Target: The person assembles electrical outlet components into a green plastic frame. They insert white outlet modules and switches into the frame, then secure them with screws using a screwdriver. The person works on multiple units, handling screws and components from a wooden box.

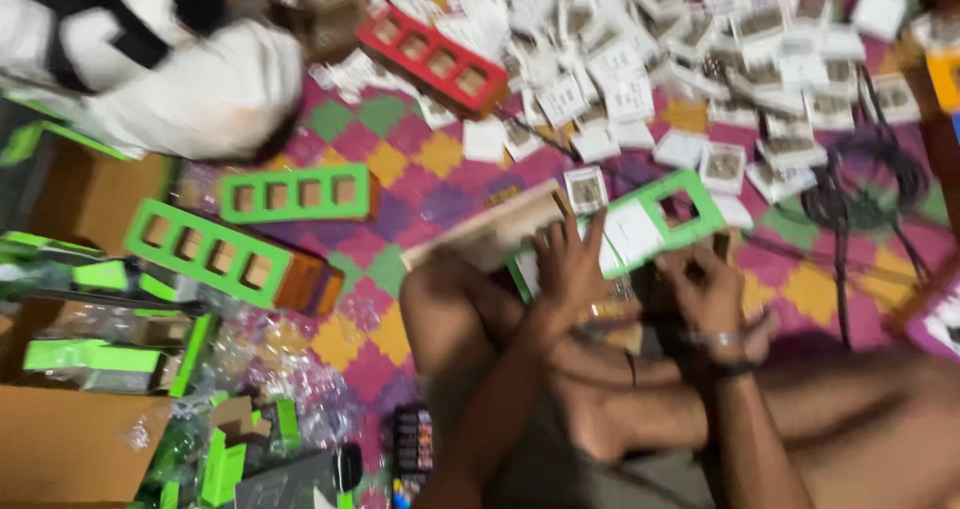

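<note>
Floor mat (420, 159): one checkered mat in purple, yellow and green is carrying everything.
Cardboard boxes (70, 449): two plain brown ones are sitting at the mat's left edge.
Green frames: four in all; two (295, 194) are lying free left of centre, one (225, 259) is capping a long box, one (640, 224) is being worked on mid-mat.
Red frame (430, 59): one is resting near the far edge.
White packets (640, 69): too many and too blurred for counting, spreading across the far right.
Left hand (570, 264): fingers spread, pressing flat on the held green frame.
Right hand (705, 289): fingers curling closed at that frame's near edge; grip unclear.
</note>
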